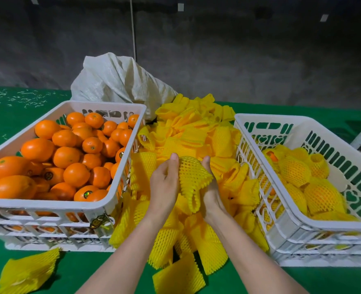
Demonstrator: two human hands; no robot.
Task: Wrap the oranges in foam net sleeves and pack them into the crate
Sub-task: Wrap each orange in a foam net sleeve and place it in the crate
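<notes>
1. Holding a yellow foam net sleeve (pixel 193 176) between them, both hands work above the loose sleeve pile (pixel 188 132) at the middle of the green table (pixel 16 115).
2. Left hand (pixel 164 185) – fingers curled onto the sleeve's left side, thumb up at its top edge. Right hand (pixel 210 187) – closed on the sleeve's right side, thumb at the top; whether an orange sits inside the sleeve cannot be told.
3. Left crate (pixel 48 206) – white, slatted, near the table's left edge, heaped with bare oranges (pixel 67 155), several bearing dark stickers.
4. Right crate (pixel 315 126) – white, toward the right edge, holding sleeved oranges (pixel 296 170) on its floor, well below the rim.
5. White woven sack (pixel 116 79) slumps behind the pile, at the table's far edge.
6. One stray sleeve (pixel 26 270) lies flat at the near-left corner.
</notes>
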